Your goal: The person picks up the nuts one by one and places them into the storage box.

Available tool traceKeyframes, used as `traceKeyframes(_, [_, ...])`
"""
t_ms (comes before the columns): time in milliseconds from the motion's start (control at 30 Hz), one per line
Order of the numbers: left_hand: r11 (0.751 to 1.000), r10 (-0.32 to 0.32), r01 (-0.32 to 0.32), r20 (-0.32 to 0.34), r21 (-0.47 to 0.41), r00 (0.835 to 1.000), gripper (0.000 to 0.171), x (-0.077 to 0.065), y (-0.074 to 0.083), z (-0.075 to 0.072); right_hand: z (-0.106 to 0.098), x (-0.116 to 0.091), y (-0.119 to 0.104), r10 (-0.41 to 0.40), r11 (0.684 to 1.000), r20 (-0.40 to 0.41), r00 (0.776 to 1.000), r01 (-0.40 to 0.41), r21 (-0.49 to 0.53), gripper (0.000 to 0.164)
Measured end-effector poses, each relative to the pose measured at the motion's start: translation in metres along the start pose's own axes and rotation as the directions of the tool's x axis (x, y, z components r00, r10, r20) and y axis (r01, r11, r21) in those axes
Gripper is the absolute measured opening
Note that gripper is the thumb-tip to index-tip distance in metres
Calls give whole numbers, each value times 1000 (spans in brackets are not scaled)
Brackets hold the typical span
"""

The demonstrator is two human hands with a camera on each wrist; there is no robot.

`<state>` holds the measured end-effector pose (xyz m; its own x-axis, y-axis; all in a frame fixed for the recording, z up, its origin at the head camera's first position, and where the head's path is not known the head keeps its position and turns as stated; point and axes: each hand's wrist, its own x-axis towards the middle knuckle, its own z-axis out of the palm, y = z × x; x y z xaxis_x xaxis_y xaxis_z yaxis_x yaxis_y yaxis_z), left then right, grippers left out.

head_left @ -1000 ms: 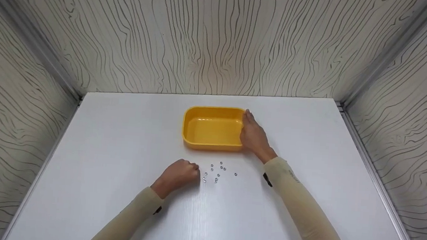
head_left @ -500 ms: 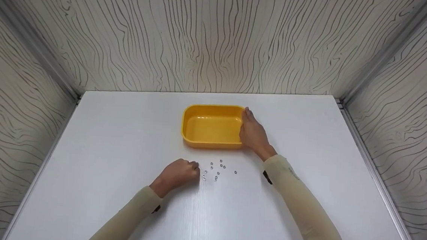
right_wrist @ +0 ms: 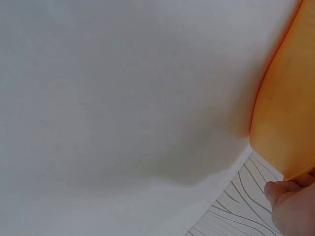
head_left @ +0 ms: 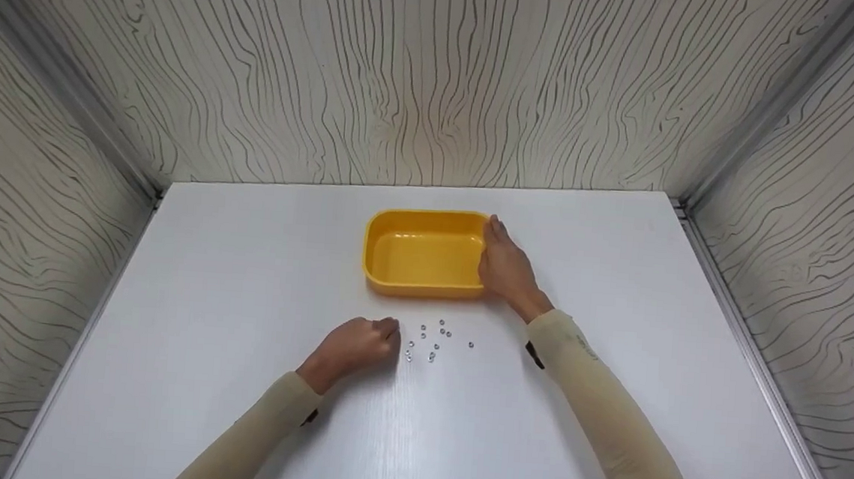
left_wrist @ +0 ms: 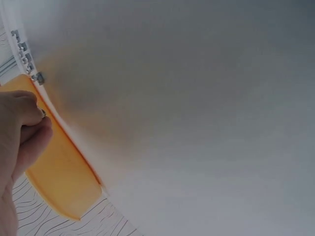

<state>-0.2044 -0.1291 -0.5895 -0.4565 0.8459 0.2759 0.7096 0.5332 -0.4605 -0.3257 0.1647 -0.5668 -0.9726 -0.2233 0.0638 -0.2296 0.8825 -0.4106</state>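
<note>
My left hand (head_left: 357, 345) is near the middle of the white table with its fingers curled. In the left wrist view, a small metal nut (left_wrist: 43, 113) shows pinched between its thumb and finger. Just right of that hand, several small silvery nuts (head_left: 436, 347) lie scattered on the table. Beyond them stands a yellow rectangular plastic bin (head_left: 423, 290), nothing visible inside it. My right hand (head_left: 509, 268) grips the bin's right end at the rim. The right wrist view catches its fingers (right_wrist: 290, 189) at the rim's corner.
The white table (head_left: 245, 257) runs back to a wood-grain patterned wall (head_left: 423, 81). Similar panels stand at both sides, with grey metal strips (head_left: 771, 369) along the edges.
The left hand's thumb and finger have shifted slightly, tips now pointing a little farther forward. The right hand, bin and loose nuts stay in place; the head view tilted slightly.
</note>
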Motion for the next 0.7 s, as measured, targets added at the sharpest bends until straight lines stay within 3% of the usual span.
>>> traceKeyframes(200, [998, 0, 2, -32, 67, 1000, 9, 4, 0, -2, 0, -2, 1, 4, 1000, -8, 1000, -4, 16, 59])
traceKeyframes(333, [998, -13, 17, -72, 57, 997, 11, 6, 0, -4, 0, -3, 1, -1, 999, -24, 1000, 2, 37, 59])
traceKeyframes(533, [992, -86, 72, -135, -106, 987, 13, 12, -2, -9, -1, -2, -1, 5, 999, -2, 1000, -5, 45, 59])
traceKeyframes(700, [970, -126, 98, -120, -221, 985, 21, 17, -5, -16, -1, -2, -2, 15, 999, 17, 1000, -16, 33, 60])
